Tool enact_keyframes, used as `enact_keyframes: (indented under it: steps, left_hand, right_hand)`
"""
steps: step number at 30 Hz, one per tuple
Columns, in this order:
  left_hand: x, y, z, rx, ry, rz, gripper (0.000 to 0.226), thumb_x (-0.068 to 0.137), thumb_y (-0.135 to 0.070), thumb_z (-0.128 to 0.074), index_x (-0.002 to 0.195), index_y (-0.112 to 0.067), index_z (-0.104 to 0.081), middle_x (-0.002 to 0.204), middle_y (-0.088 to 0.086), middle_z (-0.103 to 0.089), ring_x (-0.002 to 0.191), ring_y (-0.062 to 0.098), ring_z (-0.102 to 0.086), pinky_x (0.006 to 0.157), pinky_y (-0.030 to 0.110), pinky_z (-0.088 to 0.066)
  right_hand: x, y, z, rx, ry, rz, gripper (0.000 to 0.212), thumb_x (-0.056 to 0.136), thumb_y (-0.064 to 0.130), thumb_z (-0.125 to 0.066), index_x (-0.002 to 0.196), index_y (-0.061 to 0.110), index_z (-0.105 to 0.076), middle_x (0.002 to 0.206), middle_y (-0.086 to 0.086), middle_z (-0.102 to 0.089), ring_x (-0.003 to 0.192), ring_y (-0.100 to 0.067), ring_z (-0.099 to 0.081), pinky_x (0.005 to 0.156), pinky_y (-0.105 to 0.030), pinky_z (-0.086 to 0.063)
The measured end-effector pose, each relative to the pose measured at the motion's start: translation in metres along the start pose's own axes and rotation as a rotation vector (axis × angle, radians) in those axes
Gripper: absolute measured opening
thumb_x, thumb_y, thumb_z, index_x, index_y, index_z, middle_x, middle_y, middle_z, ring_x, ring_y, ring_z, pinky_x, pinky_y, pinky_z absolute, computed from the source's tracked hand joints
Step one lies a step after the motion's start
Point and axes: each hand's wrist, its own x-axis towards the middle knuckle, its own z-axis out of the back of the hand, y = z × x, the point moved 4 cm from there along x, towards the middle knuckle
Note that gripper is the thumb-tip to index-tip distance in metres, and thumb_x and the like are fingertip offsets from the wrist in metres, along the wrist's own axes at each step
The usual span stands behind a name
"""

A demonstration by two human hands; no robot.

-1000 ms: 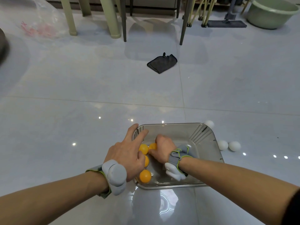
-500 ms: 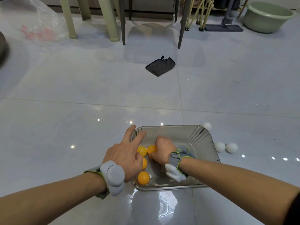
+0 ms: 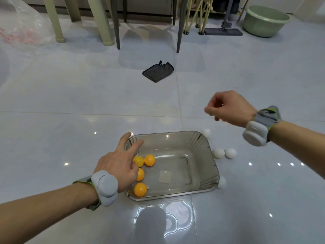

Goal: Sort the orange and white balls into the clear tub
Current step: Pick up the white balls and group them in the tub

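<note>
The clear tub (image 3: 207, 154) stands on the glossy tiled floor in front of me. Several orange balls (image 3: 149, 160) lie along its left side. My left hand (image 3: 119, 166) rests on the tub's left rim, fingers spread, holding no ball. My right hand (image 3: 226, 108) hovers above the floor beyond the tub's far right corner, fingers loosely curled, and nothing shows in it. White balls lie on the floor outside the tub: one at the far right corner (image 3: 206, 132), two side by side to the right (image 3: 219, 153), one by the near right corner (image 3: 222, 181).
A dark cloth (image 3: 158, 72) lies on the floor farther ahead. Chair and table legs (image 3: 180, 25) stand at the back, with a flat mop (image 3: 223, 31) and a green basin (image 3: 265, 20) at the far right. A plastic bag (image 3: 22, 27) sits far left.
My right hand has left the tub and risen up to the right, leaving an orange ball inside. My left hand stays on the rim.
</note>
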Motion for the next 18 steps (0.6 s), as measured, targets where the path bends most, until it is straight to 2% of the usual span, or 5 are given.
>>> enact_keyframes:
  steps: [2,4,7,9,18]
  left_hand:
    - [-0.001,0.000,0.001,0.007,0.005,0.006,0.064,0.083,-0.031,-0.045,0.141,-0.046,-0.023,0.160,-0.010,-0.001,0.075,0.035,-0.061,0.065,0.033,-0.046]
    - [-0.002,-0.003,0.001,0.012,0.015,0.008,0.064,0.083,-0.031,-0.045,0.141,-0.047,-0.022,0.160,-0.010,0.000,0.078,0.036,-0.061,0.067,0.034,-0.048]
    - [-0.004,-0.004,0.001,0.005,0.026,0.013,0.062,0.084,-0.031,-0.044,0.141,-0.047,-0.022,0.159,-0.011,0.001,0.079,0.037,-0.061,0.069,0.036,-0.049]
    - [-0.005,-0.004,0.001,0.007,0.029,0.011,0.062,0.085,-0.032,-0.044,0.141,-0.047,-0.022,0.159,-0.011,0.001,0.078,0.036,-0.061,0.068,0.035,-0.048]
    - [-0.003,-0.004,0.002,0.006,0.025,0.025,0.060,0.086,-0.033,-0.042,0.141,-0.047,-0.021,0.159,-0.011,0.000,0.076,0.035,-0.061,0.067,0.035,-0.049]
  right_hand:
    - [0.010,-0.047,-0.004,-0.140,-0.003,-0.091,0.009,0.082,0.022,-0.067,0.084,0.014,-0.068,0.080,-0.004,-0.073,0.077,-0.022,-0.067,0.068,-0.025,-0.046]
    - [0.006,-0.089,-0.026,-0.247,0.092,-0.154,0.016,0.083,0.022,-0.067,0.097,0.012,-0.068,0.098,-0.009,-0.072,0.091,-0.025,-0.064,0.076,-0.027,-0.048]
    - [-0.008,-0.126,-0.071,-0.403,0.284,-0.127,0.036,0.084,0.029,-0.066,0.118,0.017,-0.061,0.119,-0.007,-0.064,0.108,-0.025,-0.059,0.089,-0.032,-0.049]
    - [-0.013,-0.137,-0.094,-0.547,0.351,-0.069,0.044,0.085,0.037,-0.063,0.126,0.022,-0.054,0.127,-0.006,-0.057,0.117,-0.026,-0.052,0.091,-0.035,-0.048]
    - [-0.003,-0.150,-0.127,-0.795,0.374,0.051,0.047,0.086,0.044,-0.056,0.129,0.025,-0.048,0.126,0.000,-0.059,0.122,-0.025,-0.045,0.090,-0.035,-0.042]
